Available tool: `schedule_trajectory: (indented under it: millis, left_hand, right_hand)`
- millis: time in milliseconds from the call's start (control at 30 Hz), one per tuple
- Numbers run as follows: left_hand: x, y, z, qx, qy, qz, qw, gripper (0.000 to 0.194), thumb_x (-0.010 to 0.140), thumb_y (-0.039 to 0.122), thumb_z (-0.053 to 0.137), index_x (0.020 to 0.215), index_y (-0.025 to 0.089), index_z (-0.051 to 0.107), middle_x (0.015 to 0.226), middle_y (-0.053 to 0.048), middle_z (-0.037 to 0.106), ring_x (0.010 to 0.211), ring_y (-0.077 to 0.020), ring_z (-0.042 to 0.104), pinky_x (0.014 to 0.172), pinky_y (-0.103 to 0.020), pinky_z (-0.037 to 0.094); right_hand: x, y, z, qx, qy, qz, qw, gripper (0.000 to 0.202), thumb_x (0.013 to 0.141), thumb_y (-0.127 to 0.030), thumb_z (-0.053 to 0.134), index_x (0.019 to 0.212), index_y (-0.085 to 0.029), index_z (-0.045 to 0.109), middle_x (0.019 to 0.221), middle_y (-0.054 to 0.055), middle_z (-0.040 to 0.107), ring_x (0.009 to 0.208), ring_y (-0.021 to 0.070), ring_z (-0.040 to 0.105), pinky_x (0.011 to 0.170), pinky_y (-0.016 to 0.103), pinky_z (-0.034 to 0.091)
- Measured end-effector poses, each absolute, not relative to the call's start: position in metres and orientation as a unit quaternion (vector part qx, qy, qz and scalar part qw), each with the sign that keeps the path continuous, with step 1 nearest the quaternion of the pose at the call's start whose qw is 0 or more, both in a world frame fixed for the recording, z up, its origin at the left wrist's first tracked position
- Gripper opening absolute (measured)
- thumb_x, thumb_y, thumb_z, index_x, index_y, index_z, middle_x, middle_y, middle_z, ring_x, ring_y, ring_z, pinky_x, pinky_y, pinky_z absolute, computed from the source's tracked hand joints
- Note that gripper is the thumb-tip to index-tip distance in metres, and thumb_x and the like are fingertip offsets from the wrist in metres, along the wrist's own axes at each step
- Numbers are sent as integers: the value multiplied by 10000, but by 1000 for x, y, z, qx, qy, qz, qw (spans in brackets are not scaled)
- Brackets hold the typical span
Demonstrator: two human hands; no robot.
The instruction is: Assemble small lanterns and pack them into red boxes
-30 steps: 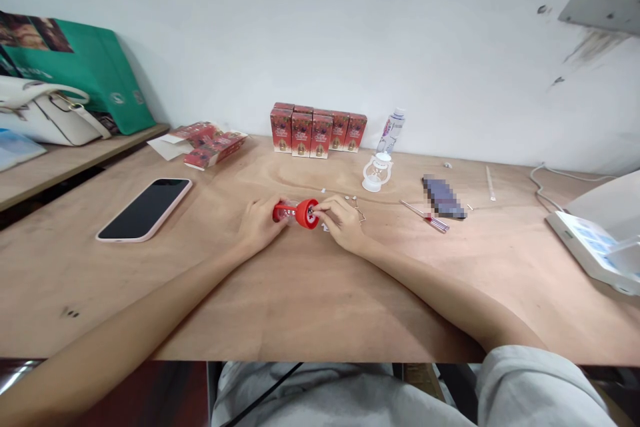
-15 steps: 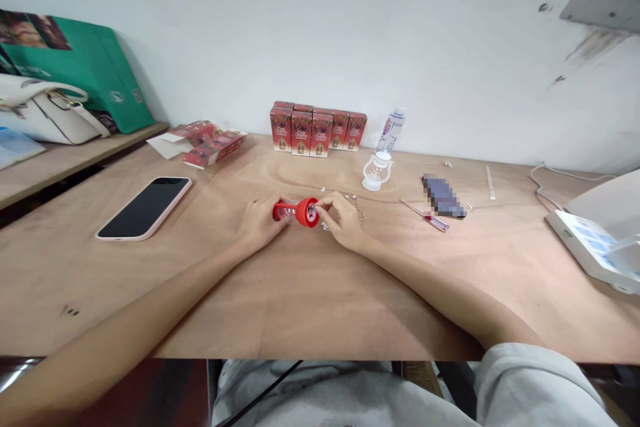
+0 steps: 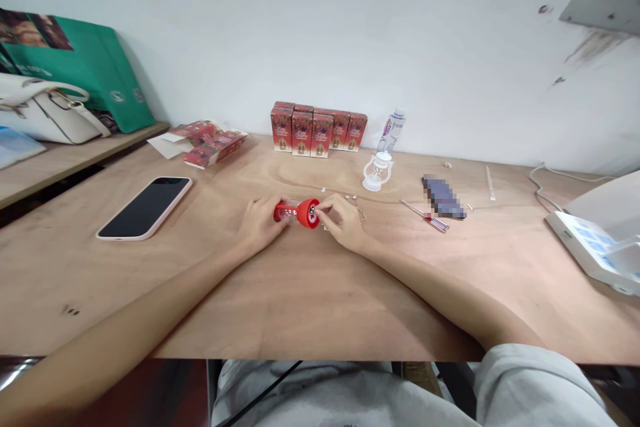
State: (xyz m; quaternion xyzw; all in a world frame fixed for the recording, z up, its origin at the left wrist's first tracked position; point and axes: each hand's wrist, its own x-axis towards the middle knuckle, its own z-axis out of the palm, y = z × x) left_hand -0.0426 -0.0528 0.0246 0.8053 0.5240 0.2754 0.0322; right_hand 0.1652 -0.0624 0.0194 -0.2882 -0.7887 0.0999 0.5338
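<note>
Barely any mvmt since prev. frame: only a slight shift of small red plastic lantern (image 3: 306,213) w/ clear mid-section, & of R hand (image 3: 346,221) at its base. Lantern's on its side btwn both hands, over front-centre of brown wooden table (image 3: 300,293), hollow base facing R; can't tell if it touches tabletop. L hand (image 3: 263,221): fingers curled round its top end, gripping. R hand: thumb & index drawn together at the open base, by a silvery part inside; can't tell if they pinch anything. Just beyond R hand: thin bent strips (image 3: 361,210) & tiny white scraps (image 3: 323,189). Further back, upright white plastic lantern w/ clear middle (image 3: 373,183), clear labelled plastic bottle (image 3: 393,130) behind it, & cluster of red printed cardboard boxes (image 3: 303,135) nr wall. To R, slim screwdriver w/ clear-&-red handle (image 3: 436,220) beside blurred dark flat item (image 3: 443,197). To L, black-screened phone in pink case (image 3: 147,208); behind it, opened-out red cardboard packaging (image 3: 215,149). Far L, white handbag (image 3: 45,113) in front of green bag (image 3: 100,73).
</note>
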Motion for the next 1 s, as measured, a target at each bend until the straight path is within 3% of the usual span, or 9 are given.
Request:
schedule_trajectory:
  millis: [167,333,500,733,1000]
  left_hand:
    - [-42,-53,25,808,518,280,31,201,735,227,525,934,216,554,941,-32,685,865,-228,620,793,-357,378]
    - [-41,-55,26,817,513,262,9,228,728,185,502,946,211,561,903,-45,682,848,-226,612,792,-362,367]
    - [-41,-54,25,830,491,265,-9,237,730,155,475,945,208,560,959,-61,667,933,-242,587,803,-370,357]
    - [-41,-53,24,817,499,285,40,249,704,159,502,942,211,556,923,-37,669,892,-235,597,784,-362,371]
    - [-41,-53,24,814,508,280,32,240,714,168,495,939,214,561,948,-51,670,922,-243,592,814,-380,382]
  right_hand:
    - [167,-54,12,-354,-698,301,545,256,775,-403,631,846,-207,482,756,-17,563,678,108,552,652,259,477]
    - [170,-50,11,-312,-718,428,451,364,769,-498,601,950,-201,493,816,9,580,702,116,555,639,254,474]
    - [171,-51,13,-295,-747,443,398,392,771,-524,587,948,-182,512,822,14,577,696,114,544,665,264,458]
    - [170,-51,13,-280,-739,447,418,363,759,-476,628,945,-178,538,851,21,602,743,114,564,702,259,459]
    - [169,-54,13,-330,-770,346,423,298,791,-431,600,925,-167,562,796,21,621,714,118,569,694,268,464]
